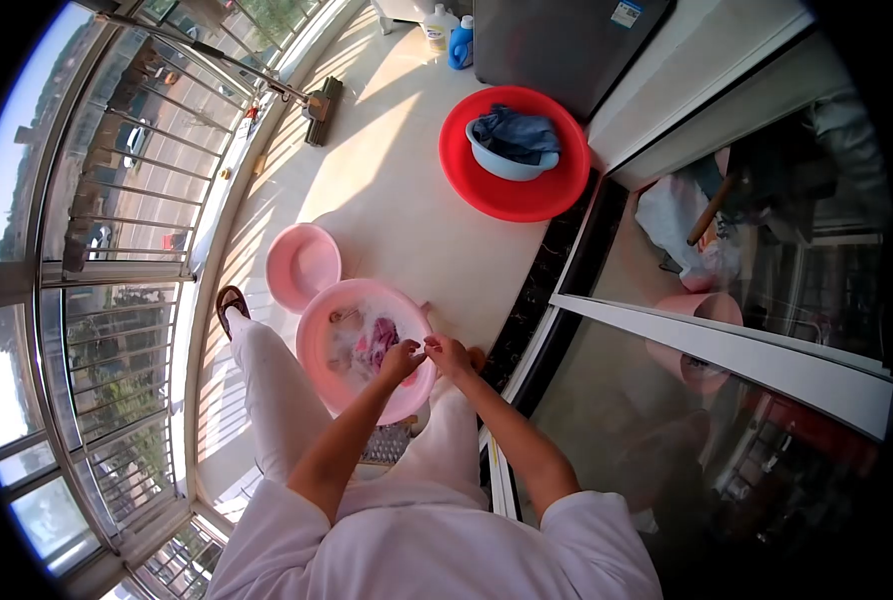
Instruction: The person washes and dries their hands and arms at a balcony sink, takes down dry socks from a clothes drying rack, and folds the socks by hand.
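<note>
Left of frame centre, the purple cloth (pixel 379 338) lies in the large pink basin (pixel 308 350), beside your left hand (pixel 401 361), nearer than your right hand (pixel 450 357); fingers curl, whether gripping you cannot tell.

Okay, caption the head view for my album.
Two hands meet over a pink tub of suds and cloth, beside a smaller pink basin.

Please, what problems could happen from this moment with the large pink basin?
The soapy water in the large pink basin might splash the white trousers beside it. A knocked basin could wet the floor and make it slippery. Drips might also fall from the left hand and right hand, near the rim.
</note>
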The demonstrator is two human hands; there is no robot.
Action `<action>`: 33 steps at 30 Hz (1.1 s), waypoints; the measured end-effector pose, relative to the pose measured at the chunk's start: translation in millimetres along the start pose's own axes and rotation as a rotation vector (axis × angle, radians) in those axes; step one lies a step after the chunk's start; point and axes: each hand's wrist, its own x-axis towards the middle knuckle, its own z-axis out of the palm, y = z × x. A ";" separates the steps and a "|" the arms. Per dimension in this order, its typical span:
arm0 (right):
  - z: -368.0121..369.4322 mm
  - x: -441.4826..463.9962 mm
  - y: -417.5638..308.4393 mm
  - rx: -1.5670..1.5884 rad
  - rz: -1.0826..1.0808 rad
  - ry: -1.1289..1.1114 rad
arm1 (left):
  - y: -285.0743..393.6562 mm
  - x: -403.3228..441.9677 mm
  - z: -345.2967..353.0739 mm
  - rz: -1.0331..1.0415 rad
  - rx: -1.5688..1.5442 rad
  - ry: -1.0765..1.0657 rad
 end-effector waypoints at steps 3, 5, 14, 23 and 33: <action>56.2 -51.9 -55.7 0.188 0.082 0.066 | -15.3 -84.5 -68.2 -0.098 0.062 -0.024; -73.4 16.0 -5.2 0.052 -0.005 0.266 | 84.2 33.9 -12.0 0.055 -0.088 -0.011; -236.7 112.4 -37.5 -0.034 0.044 0.491 | 229.4 203.4 -66.7 0.041 -0.522 -0.208; -315.8 275.4 -5.9 -0.269 0.279 0.468 | 281.8 491.3 -159.1 0.028 -0.347 -0.195; -334.7 523.2 55.3 -0.779 0.324 0.317 | 193.7 585.2 -244.2 -0.266 -0.701 -0.200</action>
